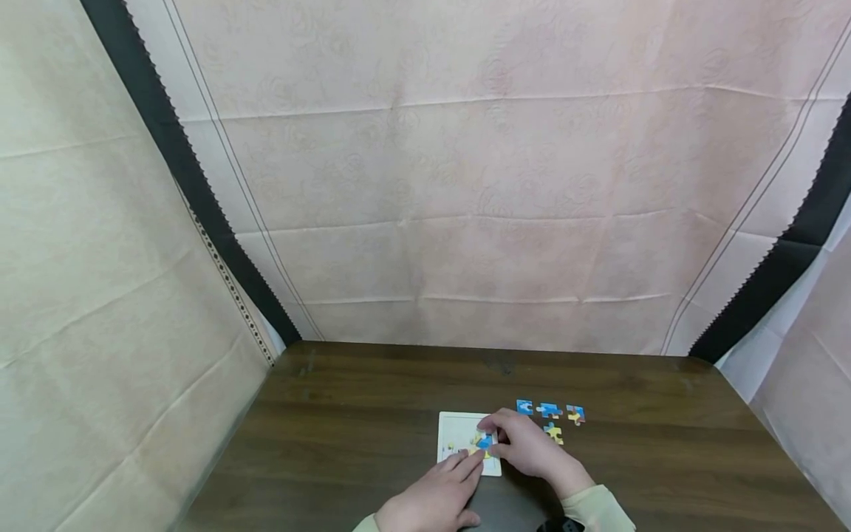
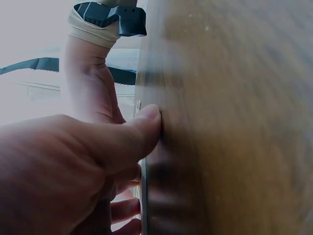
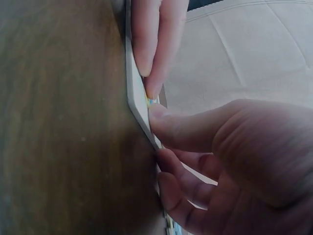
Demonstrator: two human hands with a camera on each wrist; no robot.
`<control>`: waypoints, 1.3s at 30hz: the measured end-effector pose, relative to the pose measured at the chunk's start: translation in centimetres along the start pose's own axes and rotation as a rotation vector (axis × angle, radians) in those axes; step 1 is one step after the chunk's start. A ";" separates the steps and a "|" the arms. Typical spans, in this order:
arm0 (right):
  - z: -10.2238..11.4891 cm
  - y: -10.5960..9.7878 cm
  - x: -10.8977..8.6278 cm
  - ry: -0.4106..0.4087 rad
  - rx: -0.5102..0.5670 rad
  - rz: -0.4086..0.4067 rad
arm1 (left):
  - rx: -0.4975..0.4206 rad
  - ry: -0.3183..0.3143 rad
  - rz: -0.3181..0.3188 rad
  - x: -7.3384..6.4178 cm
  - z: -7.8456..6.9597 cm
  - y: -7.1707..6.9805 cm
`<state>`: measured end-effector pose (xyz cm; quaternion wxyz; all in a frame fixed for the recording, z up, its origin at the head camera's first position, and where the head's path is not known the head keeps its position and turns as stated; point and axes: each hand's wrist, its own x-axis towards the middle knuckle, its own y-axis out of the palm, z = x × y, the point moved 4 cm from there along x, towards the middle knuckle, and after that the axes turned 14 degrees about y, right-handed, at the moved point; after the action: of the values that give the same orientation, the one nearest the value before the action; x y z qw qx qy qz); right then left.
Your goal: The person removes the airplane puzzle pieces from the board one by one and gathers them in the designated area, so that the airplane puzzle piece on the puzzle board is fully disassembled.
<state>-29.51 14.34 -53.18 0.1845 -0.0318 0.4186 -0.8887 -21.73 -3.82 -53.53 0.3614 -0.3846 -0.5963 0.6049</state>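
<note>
A white puzzle board [image 1: 459,424] lies on the brown table, with coloured pieces set in its lower right part. At the board's right side, my right hand [image 1: 530,448] pinches a blue puzzle piece [image 1: 485,441] between thumb and index finger, low against the board. The fingers of my left hand [image 1: 431,496] are extended, their tips resting on the board's lower edge beside that piece. In the right wrist view, the right thumb [image 3: 164,120] presses close to the board's rim [image 3: 138,98]. My left thumb [image 2: 144,125] rests by the table in the left wrist view.
Several loose puzzle pieces lie right of the board, among them a blue one [image 1: 549,410] and a yellow one [image 1: 553,433]. Pale fabric walls [image 1: 465,222] enclose the wooden table [image 1: 346,421] at the back and sides.
</note>
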 end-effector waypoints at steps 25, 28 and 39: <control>0.3 0.7 0.1 0.085 -0.026 -0.006 | -0.032 0.017 0.009 0.2 0.2 -0.1; 0.2 0.7 0.1 0.096 -0.022 -0.006 | -0.031 0.017 0.012 0.2 0.2 0.1; 0.3 0.7 0.1 0.092 -0.014 -0.025 | -0.025 0.015 0.017 0.1 0.1 -0.3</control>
<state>-29.32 13.67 -53.53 0.1538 0.0028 0.4326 -0.8884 -21.87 -3.75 -53.20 0.3558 -0.3986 -0.5978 0.5976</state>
